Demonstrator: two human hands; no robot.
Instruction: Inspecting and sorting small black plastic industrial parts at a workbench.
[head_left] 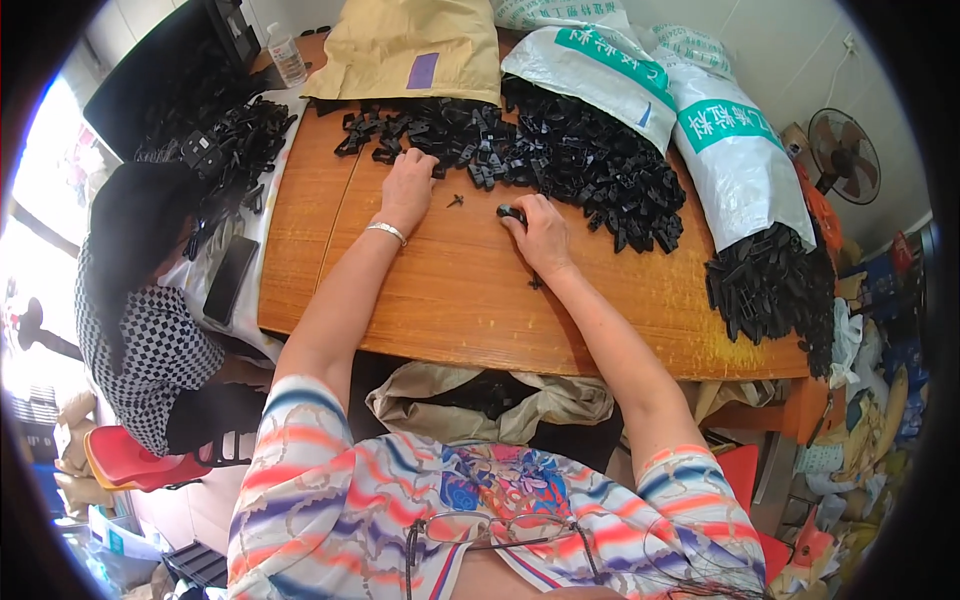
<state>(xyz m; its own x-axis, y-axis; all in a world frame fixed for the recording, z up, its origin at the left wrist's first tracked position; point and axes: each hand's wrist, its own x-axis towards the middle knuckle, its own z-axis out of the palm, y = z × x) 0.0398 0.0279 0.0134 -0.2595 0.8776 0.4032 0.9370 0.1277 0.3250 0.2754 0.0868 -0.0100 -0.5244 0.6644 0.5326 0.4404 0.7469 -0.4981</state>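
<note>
At the near edge of a heap of black plastic parts (490, 140), my left hand (407, 190) has its fingers bent together over a small black piece (438, 172), which is partly hidden by the fingertips. To the right, my right hand (543, 235) pinches a black plastic part (511, 214) between thumb and fingers, just above the wooden table (430, 290). A tiny dark piece (456, 201) lies on the wood between my hands. Another small dark bit (535, 284) rests beside my right wrist.
A brown paper sack (410, 50) and white woven sacks (600, 75) spill black parts across the far side. More parts (765, 285) lie at the right. An opened sack (430, 405) sits below the front edge. A person in checkered clothing (150, 340) sits at left, near a phone (231, 280).
</note>
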